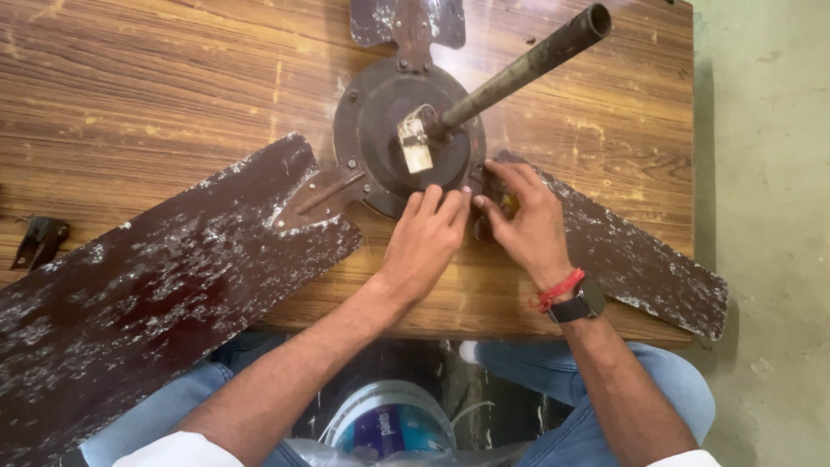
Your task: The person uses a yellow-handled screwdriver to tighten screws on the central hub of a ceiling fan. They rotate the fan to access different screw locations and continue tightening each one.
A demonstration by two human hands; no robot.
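Observation:
An old dark-brown ceiling fan lies on a wooden table [147,86]. Its round motor housing [380,130] faces up, with a metal down rod [527,65] slanting to the upper right and a pale capacitor block [416,145] beside the rod. A long flaked blade [164,277] reaches to the lower left, another blade [640,259] to the lower right, a third [376,17] at the top edge. My left hand [425,242] rests fingertips on the housing's lower rim. My right hand [526,216] pinches at the right blade's bracket; a small yellowish part shows under its fingers.
A small dark metal bracket [39,238] lies at the table's left edge. Below the table, between my knees in blue jeans, stands a white and blue paint bucket [389,424]. A grey concrete floor [769,173] runs along the right side.

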